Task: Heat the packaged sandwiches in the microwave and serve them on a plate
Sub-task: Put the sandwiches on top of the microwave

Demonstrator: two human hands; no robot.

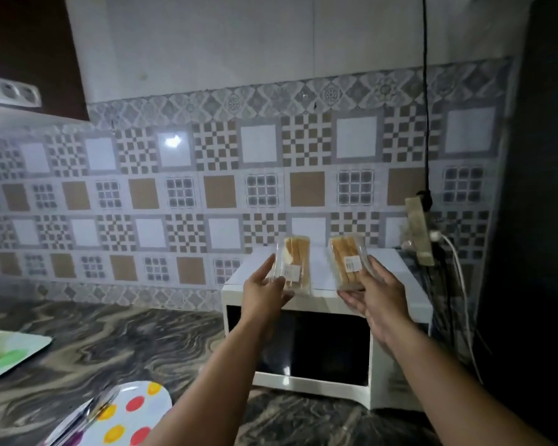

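Both sandwich packs held up over the microwave

Left hand (pixel 264 292) grips the left sandwich pack (pixel 293 265) by its lower edge; right hand (pixel 372 296) grips the right sandwich pack (pixel 348 262) the same way. Packs upright, side by side, apart, above the white microwave (pixel 397 375), door closed. Spotted plate (pixel 136 410) on the marbled counter (pixel 126 336), lower left.

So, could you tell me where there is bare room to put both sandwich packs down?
The marbled counter between the microwave and the spotted plate is bare; so is the microwave's top. Right of the microwave, cables crowd it.
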